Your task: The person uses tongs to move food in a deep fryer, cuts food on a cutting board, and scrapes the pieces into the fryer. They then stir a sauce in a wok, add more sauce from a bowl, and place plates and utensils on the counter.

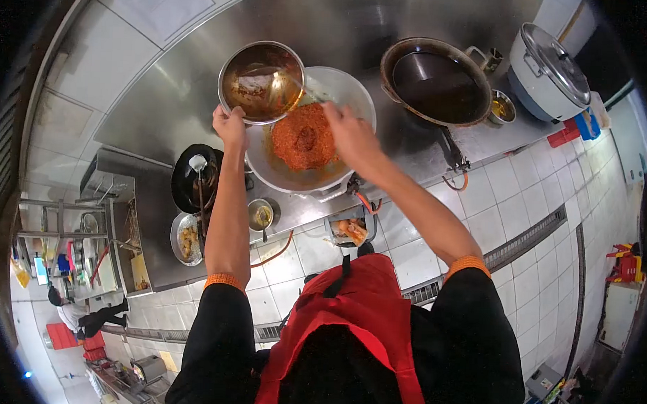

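My left hand [230, 127] grips the rim of a steel bowl [262, 81], tilted at the upper left edge of a wide pan [356, 96]. Brown-red residue coats the inside of the bowl. My right hand [351, 137] is closed on the handle of a utensil [309, 92] that reaches toward the bowl's mouth; its tip is blurred. Below both hands, a mound of orange-red paste [304, 139] lies in the pan, with reddish oil around it.
Right of the pan stands a wok of dark liquid [436, 85], then a small bowl [503, 107] and a lidded pot [552, 71]. Left are a black wok [185, 177], a food dish [187, 238] and a small bowl [261, 215]. A person [84, 316] is far left.
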A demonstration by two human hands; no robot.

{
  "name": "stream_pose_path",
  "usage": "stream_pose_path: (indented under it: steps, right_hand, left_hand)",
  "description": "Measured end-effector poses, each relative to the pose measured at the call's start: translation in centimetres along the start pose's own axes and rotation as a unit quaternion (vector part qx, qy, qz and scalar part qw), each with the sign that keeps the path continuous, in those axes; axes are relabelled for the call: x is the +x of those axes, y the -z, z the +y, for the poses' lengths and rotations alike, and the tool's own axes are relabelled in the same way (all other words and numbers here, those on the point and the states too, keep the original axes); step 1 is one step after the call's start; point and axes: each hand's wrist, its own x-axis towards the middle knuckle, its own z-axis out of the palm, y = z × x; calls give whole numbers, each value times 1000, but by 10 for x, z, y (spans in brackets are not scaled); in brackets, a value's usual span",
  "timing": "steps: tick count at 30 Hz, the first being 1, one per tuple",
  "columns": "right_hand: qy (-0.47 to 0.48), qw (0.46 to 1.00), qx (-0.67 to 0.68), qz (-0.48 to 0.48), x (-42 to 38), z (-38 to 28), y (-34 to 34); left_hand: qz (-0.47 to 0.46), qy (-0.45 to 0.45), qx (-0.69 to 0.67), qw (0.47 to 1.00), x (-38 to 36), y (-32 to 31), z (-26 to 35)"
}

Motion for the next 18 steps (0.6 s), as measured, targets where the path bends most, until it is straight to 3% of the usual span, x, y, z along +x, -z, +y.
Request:
stream_pose_path:
  steps: [2,3,4,8,10,11,13,15,18]
  right_hand:
    - [17,1000,15,20,-1,-5,-4]
    - [4,996,76,-55,-6,-6,1]
    - [-7,982,136,-132,-9,-6,7]
    - [37,974,166,-147,-14,23,43]
    - [85,988,70,-109,-12,37,61]
    - [88,988,68,-110,-13,41,71]
    - [110,983,-48,-139,-19,42,85]
    - [77,987,-68,-126,-28,38,84]
    - [12,992,-78,-99,-37,27,73]
  left_hand:
    - [1,38,-9,999,-19,-17,36]
    - [6,78,-15,997,-29,-18,48]
    - [12,79,-14,997,-29,-11,47]
    - [20,32,-14,999,-16,30,12]
    - [40,-99,125,986,-26,28,18]
    - [43,-99,123,986,-26,27,23]
    - [27,-192,203,960,-32,27,30]
    - [44,-180,170,968,-34,21,37]
    - [94,-157,230,956,-42,14,41]
